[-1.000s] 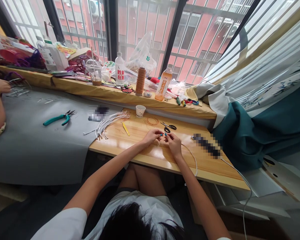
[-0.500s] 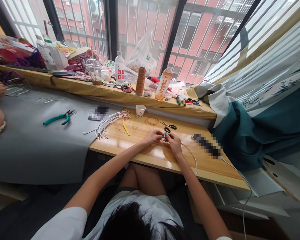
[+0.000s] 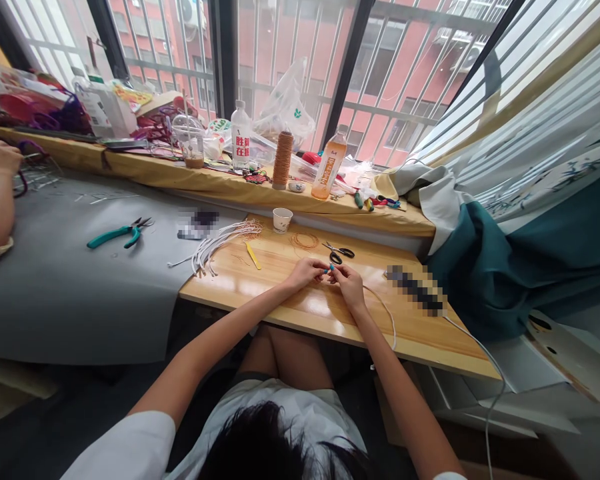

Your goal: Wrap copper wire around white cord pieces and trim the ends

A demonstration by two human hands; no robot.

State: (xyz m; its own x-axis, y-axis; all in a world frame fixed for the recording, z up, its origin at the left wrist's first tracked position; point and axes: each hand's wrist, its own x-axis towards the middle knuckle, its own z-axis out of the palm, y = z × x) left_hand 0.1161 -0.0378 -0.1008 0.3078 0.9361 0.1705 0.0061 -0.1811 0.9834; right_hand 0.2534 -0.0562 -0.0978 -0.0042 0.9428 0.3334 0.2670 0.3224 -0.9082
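Observation:
Both my hands meet fingertip to fingertip over the wooden table's front half. My left hand [image 3: 306,273] is closed in a pinch, and what lies between its fingers is too small to make out. My right hand [image 3: 348,283], also pinched, holds a white cord [image 3: 391,313] whose free length loops out to the right and down past the table edge. Just beyond my fingers lie black-handled scissors [image 3: 336,257] and a coil of thin orange thread [image 3: 305,241]. A yellow tweezers-like tool [image 3: 253,256] rests to the left of my left hand.
A bundle of white cords [image 3: 215,243] with orange thread ends lies left, near a paper cup [image 3: 282,220]. Teal-handled pliers [image 3: 123,235] are on the grey mat [image 3: 80,300]. The sill holds a thread spool [image 3: 283,160] and bottles. Another person's hand [image 3: 0,160] is far left.
My hands stay nearly in place, with only slight finger movement. At the far left, the other person's hand has risen a little and shifted right.

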